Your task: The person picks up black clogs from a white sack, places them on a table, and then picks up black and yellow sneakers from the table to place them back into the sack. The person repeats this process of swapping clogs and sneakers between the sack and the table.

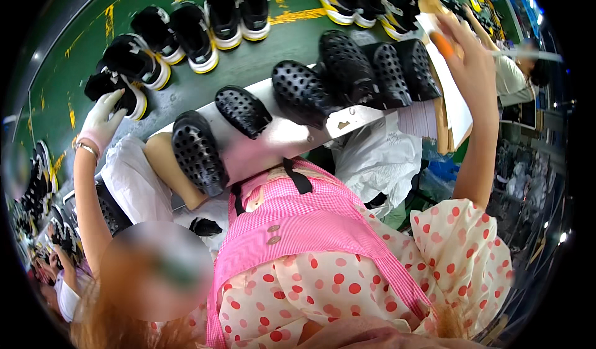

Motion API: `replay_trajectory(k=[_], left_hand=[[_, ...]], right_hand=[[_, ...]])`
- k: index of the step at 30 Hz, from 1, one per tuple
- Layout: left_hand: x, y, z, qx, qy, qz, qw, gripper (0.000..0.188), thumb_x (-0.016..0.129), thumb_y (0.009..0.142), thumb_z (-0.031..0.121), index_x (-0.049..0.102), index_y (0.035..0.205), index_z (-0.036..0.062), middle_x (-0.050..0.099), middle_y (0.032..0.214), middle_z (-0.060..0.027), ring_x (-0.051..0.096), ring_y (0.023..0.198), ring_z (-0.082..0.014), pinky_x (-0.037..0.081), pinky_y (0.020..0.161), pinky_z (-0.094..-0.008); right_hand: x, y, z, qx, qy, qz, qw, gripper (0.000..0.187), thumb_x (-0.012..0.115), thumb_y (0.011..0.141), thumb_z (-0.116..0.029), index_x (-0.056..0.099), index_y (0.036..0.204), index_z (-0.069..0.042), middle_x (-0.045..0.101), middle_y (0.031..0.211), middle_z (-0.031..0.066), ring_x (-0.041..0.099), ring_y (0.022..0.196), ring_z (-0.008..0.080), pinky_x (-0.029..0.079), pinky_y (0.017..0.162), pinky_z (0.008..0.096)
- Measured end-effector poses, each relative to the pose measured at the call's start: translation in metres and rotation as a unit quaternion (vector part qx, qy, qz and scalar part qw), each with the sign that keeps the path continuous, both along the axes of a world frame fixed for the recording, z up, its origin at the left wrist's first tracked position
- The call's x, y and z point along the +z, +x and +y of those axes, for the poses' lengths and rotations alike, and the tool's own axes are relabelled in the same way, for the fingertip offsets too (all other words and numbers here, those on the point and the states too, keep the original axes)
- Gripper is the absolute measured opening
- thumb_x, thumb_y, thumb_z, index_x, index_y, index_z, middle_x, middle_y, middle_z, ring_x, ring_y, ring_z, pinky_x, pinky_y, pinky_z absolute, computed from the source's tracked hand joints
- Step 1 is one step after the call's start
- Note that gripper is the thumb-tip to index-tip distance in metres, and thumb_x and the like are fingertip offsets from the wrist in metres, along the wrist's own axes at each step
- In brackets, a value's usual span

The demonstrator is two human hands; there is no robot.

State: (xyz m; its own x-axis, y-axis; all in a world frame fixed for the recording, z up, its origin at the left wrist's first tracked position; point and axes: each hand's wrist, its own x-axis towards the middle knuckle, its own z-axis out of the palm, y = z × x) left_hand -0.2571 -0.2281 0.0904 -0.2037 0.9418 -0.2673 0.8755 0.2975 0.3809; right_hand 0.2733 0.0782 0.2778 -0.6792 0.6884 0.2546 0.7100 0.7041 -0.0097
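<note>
My left hand (pixel 99 120), in a white glove, reaches out to the left. Its spread fingers touch the heel of a black sneaker with a pale sole (pixel 121 87) on the green belt (pixel 62 57). My right hand (pixel 473 60) is raised at the upper right. It grips a stack of white sheets on a brown board (pixel 452 104), with an orange pen (pixel 442 45) held against it. My pink checked apron (pixel 292 225) and red-dotted sleeves fill the lower middle.
Several black perforated clogs (pixel 301 91) lie on a white ledge (pixel 282 137) in front of me. Pairs of black sneakers (pixel 223 14) line the belt beyond. White plastic bags (pixel 379 156) hang under the ledge. Another person (pixel 515 76) works at the far right, and others stand at the lower left (pixel 62 287).
</note>
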Motion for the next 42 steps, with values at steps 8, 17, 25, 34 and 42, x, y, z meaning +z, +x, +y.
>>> replay_trajectory(k=[8, 17, 25, 34, 42], left_hand=[[0.034, 0.08, 0.042, 0.002, -0.046, -0.057, 0.997, 0.045, 0.06, 0.088, 0.01, 0.053, 0.132, 0.0048, 0.057, 0.114, -0.0102, 0.058, 0.094, -0.0178, 0.047, 0.085, -0.0287], [0.028, 0.068, 0.013, -0.018, -0.001, 0.054, 0.998, 0.036, 0.057, 0.095, 0.03, 0.061, 0.12, 0.0047, 0.062, 0.11, -0.0153, 0.06, 0.099, -0.0293, 0.049, 0.086, -0.0348], [0.002, 0.018, -0.018, 0.09, -0.043, 0.04, 0.994, 0.04, 0.055, 0.091, 0.033, 0.06, 0.124, 0.0107, 0.059, 0.115, -0.0184, 0.055, 0.111, -0.0328, 0.043, 0.097, -0.0359], [-0.029, -0.017, 0.013, 0.063, -0.086, 0.004, 0.994, 0.053, 0.054, 0.084, 0.022, 0.049, 0.134, 0.004, 0.048, 0.136, -0.0137, 0.054, 0.116, -0.0305, 0.043, 0.1, -0.0336], [-0.057, -0.038, 0.016, 0.069, -0.052, -0.031, 0.996, 0.057, 0.057, 0.085, 0.021, 0.044, 0.138, 0.003, 0.051, 0.133, -0.0175, 0.057, 0.111, -0.0322, 0.045, 0.097, -0.0353]], right_hand=[[-0.098, 0.165, -0.028, -0.267, -0.134, 0.048, 0.953, 0.041, 0.07, 0.081, -0.028, 0.065, 0.114, -0.004, 0.068, 0.084, 0.0194, 0.068, 0.078, 0.033, 0.052, 0.071, 0.0398], [-0.062, 0.203, -0.01, -0.257, -0.095, 0.095, 0.957, 0.034, 0.065, 0.088, -0.008, 0.062, 0.12, 0.0, 0.069, 0.091, 0.0051, 0.063, 0.082, 0.0119, 0.05, 0.076, 0.0267], [-0.028, -0.137, -0.043, 0.108, -0.311, 0.146, 0.933, 0.041, 0.069, 0.081, -0.002, 0.058, 0.12, -0.003, 0.067, 0.104, 0.0092, 0.066, 0.094, 0.0151, 0.051, 0.083, 0.0272], [-0.154, -0.403, -0.099, 0.336, -0.176, -0.024, 0.925, 0.028, 0.066, 0.074, -0.022, 0.057, 0.088, 0.001, 0.065, 0.081, 0.0211, 0.063, 0.08, 0.0389, 0.051, 0.072, 0.046], [-0.138, -0.501, -0.147, 0.343, -0.158, -0.163, 0.911, 0.029, 0.062, 0.069, -0.023, 0.069, 0.078, 0.004, 0.065, 0.071, 0.024, 0.066, 0.072, 0.0369, 0.054, 0.07, 0.0431]])
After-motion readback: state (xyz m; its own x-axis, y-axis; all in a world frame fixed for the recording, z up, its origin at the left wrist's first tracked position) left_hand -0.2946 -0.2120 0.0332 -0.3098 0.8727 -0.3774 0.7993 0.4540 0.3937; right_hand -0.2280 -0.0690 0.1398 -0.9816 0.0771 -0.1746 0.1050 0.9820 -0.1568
